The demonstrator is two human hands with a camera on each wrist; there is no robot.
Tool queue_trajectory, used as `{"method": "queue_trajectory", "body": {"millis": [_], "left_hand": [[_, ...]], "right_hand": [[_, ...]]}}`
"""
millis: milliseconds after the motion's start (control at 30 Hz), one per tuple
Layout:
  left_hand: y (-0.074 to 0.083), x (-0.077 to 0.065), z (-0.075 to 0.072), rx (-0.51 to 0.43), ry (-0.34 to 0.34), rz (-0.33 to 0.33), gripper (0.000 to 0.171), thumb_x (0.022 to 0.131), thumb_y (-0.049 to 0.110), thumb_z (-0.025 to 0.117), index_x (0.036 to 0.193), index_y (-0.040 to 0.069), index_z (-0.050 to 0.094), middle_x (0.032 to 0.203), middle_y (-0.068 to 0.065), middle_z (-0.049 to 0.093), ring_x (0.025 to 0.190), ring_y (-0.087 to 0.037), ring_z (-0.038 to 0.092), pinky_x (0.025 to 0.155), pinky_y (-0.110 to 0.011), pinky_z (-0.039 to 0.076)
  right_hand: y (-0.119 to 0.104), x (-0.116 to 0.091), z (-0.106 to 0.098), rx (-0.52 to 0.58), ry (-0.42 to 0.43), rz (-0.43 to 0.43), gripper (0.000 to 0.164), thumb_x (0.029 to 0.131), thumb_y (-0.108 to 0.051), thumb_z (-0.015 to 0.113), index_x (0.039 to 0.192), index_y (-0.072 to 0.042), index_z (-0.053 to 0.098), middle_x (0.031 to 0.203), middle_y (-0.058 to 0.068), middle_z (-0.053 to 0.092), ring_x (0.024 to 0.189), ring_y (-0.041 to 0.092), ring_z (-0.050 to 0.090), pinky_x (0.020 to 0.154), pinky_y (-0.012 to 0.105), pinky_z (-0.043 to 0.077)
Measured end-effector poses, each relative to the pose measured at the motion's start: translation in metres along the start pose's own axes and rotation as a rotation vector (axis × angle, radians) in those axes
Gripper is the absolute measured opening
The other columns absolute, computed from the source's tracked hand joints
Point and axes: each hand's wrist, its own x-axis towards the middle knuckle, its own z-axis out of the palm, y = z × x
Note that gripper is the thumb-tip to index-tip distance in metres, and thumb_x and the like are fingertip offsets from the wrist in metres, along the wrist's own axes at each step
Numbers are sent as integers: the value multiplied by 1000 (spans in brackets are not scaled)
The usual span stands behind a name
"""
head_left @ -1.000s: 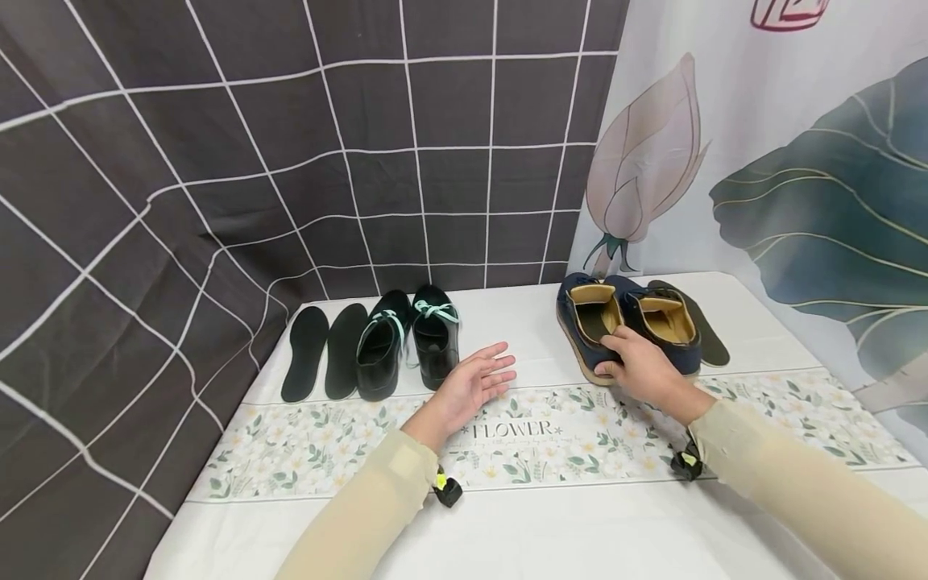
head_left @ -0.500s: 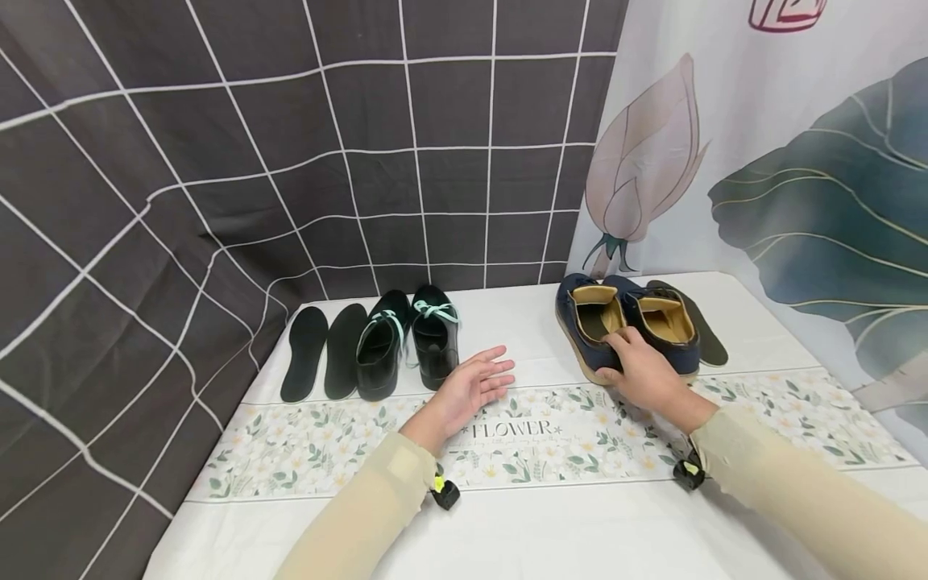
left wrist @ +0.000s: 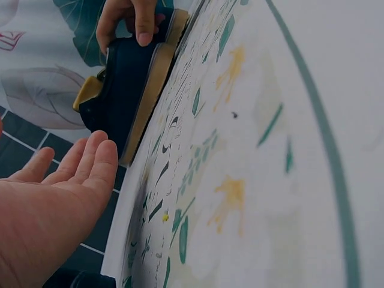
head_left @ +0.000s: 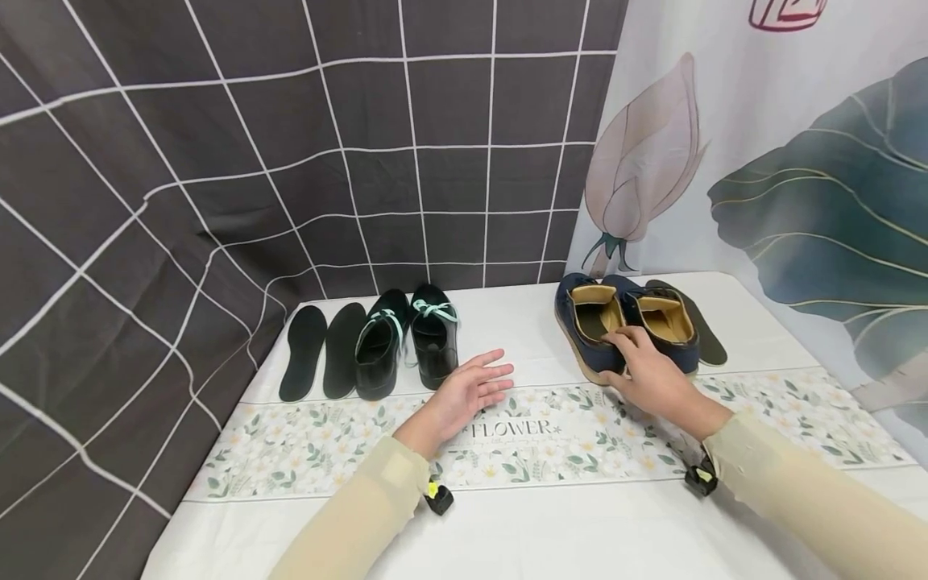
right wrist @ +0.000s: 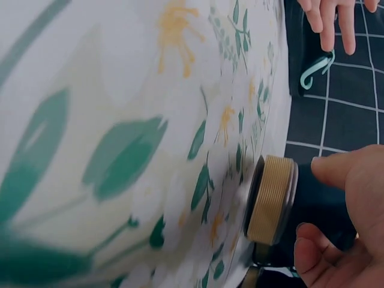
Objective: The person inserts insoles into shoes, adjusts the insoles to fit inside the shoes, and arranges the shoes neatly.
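Observation:
My right hand (head_left: 656, 383) is at the heel of the left navy shoe (head_left: 573, 322), thumb and fingers on opposite sides of it. In the right wrist view, the shoe's tan sole edge (right wrist: 271, 201) faces the camera. Close against it stands a second navy shoe (head_left: 670, 326) with a tan lining. A dark insole (head_left: 703, 322) lies to its right. My left hand (head_left: 464, 395) is held with its fingers extended and grips nothing, near a black shoe (head_left: 437, 354) with mint laces. The left wrist view shows its palm (left wrist: 54, 222).
Left of that shoe stands another black shoe (head_left: 379, 362), beside two black insoles, one inner (head_left: 344, 346) and one outer (head_left: 302, 354). All rest on a white cloth (head_left: 551, 532) with a flower band. A dark grid cloth (head_left: 449, 185) hangs behind; a lotus-print curtain (head_left: 652, 161) hangs at right.
My right hand has shifted slightly right and back along the heel, its fingers a little straighter. Both shoe pairs stay in place, and the left hand has hardly moved.

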Motion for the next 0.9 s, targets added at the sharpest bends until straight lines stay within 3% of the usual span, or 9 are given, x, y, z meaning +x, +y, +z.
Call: {"method": "queue_trajectory", "body": {"millis": [100,267,367,467,667,900], "left_hand": [[1,-1,-2,6,-11,7,60,102,18,35,158,3,21,159,-29,27,145,-46,32,120,-52,27],[1,-2,-2,14,2,14,58,103,17,35,157,2,24,158,-28,29,144,-46,33,119,-52,28],[3,-2,-2,23,13,23,57,103,18,35,157,2,26,158,-28,30,144,-46,34,118,-52,29],[4,-2,-2,41,8,37,57,104,20,34,157,1,25,158,-29,30,144,-47,33,118,-54,29],[6,-4,-2,62,-11,37,56,106,21,30,157,0,23,158,-29,29,144,-47,31,119,-53,28],[5,-5,-2,58,-15,30,54,106,18,28,158,1,23,158,-28,31,144,-45,33,119,-53,27]], "right_hand": [[3,-3,-3,-16,19,-19,66,94,-29,70,148,-5,40,145,24,33,76,19,59,62,36,50],[7,-8,-11,-25,69,3,68,92,-23,71,147,-2,37,143,29,32,63,20,54,53,35,45],[11,-12,-18,-39,100,12,65,91,-21,71,144,-1,40,141,30,33,63,24,56,50,35,44],[15,-14,-25,-93,118,41,58,92,-23,69,140,-2,46,139,27,38,75,32,62,54,42,48],[30,-14,-38,-210,79,128,51,97,-32,60,137,-2,50,130,25,44,80,36,62,54,50,49],[53,-10,-46,-187,-17,185,69,91,-47,65,133,6,52,128,30,46,89,44,63,63,56,52]]}}
